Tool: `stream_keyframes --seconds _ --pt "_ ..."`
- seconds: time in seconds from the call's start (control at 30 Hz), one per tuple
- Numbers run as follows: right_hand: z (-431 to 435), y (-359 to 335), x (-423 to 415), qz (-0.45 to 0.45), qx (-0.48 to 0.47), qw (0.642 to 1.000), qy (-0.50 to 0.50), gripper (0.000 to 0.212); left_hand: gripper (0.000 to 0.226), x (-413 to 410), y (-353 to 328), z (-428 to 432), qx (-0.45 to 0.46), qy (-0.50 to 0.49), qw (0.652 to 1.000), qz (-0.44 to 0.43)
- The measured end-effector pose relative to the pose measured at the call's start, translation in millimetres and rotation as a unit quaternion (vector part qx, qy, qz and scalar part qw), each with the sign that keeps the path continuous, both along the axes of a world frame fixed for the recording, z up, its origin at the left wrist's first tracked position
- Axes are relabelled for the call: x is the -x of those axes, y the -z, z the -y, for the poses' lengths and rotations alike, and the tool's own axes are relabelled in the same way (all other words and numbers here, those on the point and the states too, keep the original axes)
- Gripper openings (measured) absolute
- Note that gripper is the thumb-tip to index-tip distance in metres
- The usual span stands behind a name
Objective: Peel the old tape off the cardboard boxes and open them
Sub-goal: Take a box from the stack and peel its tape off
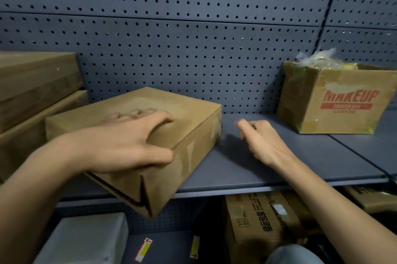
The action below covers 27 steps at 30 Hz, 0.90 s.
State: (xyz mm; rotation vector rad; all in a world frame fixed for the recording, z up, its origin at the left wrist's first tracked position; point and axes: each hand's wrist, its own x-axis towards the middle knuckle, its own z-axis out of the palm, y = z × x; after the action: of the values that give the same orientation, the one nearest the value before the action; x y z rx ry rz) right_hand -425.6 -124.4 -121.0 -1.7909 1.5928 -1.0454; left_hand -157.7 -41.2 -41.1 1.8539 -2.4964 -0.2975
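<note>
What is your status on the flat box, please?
Left hand grips flat box, overhanging shelf edge. Right hand empty, beside it. Nothing blocking.

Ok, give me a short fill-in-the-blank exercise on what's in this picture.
1. The left hand holds the flat box, while the right hand holds ____.
2. The red word printed on the open box is ____.
3. The flat box's near corner juts over the edge of the grey ____.
Missing words: nothing; MAKEUP; shelf.
</note>
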Motion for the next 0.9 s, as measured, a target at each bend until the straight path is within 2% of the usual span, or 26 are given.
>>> stream_keyframes --seconds 0.1,0.2,0.27,0.3,0.37,0.4,0.43,0.53,0.57,0.7,0.77,0.9 --pt "-0.5 -0.8 -4.4 -0.017 0.026 0.999 -0.016 0.056 0.081 -22.2 -1.6 -6.2 -0.036 0.007 0.999 -0.036" --pt "0.6 3.6 -7.8 -0.038 0.058 0.997 -0.026 0.042 0.096 -59.5 19.0 33.9 -0.060 0.028 0.997 -0.034" --pt "0.9 6.8 -8.1 -0.041 0.071 0.995 -0.053 0.029 0.089 -125.0 64.8 99.2 -0.106 0.007 0.993 -0.042" --pt "0.9 7.3 -7.6 -0.043 0.081 0.994 -0.062 0.023 0.103 -166.9 92.3 130.3 -0.085 -0.034 0.994 -0.064" --pt "-1.2 5.9 -7.3 -0.023 0.095 0.992 -0.081 0.016 0.148 -213.8 132.5 189.8 -0.063 -0.016 0.989 -0.131" --pt "-3.3 4.9 -7.9 -0.008 0.096 0.991 -0.092 0.018 0.151 -217.3 138.5 201.0 -0.057 -0.005 0.989 -0.137" --pt "-5.4 3.9 -8.7 0.002 0.094 0.991 -0.099 0.019 0.140 -209.0 131.7 188.6 -0.052 0.007 0.990 -0.127" --pt "-10.2 2.9 -10.8 0.002 0.097 0.990 -0.103 0.010 0.077 -118.6 66.2 93.1 -0.090 0.066 0.991 -0.070" --pt "-12.0 3.4 -11.4 -0.006 0.095 0.991 -0.097 0.012 0.071 -87.8 41.0 64.4 -0.080 0.056 0.994 -0.053" --pt "-18.5 4.1 -13.1 -0.037 0.101 0.993 -0.049 0.039 0.078 -36.9 7.3 2.9 -0.031 0.084 0.992 -0.085" --pt "-21.0 3.7 -14.9 -0.052 0.105 0.992 -0.039 0.043 0.083 -33.3 7.4 3.7 -0.019 0.087 0.993 -0.078" --pt "-25.5 2.6 -19.0 -0.090 0.104 0.990 -0.017 0.041 0.098 -25.9 4.0 9.2 -0.036 0.062 0.997 -0.010"
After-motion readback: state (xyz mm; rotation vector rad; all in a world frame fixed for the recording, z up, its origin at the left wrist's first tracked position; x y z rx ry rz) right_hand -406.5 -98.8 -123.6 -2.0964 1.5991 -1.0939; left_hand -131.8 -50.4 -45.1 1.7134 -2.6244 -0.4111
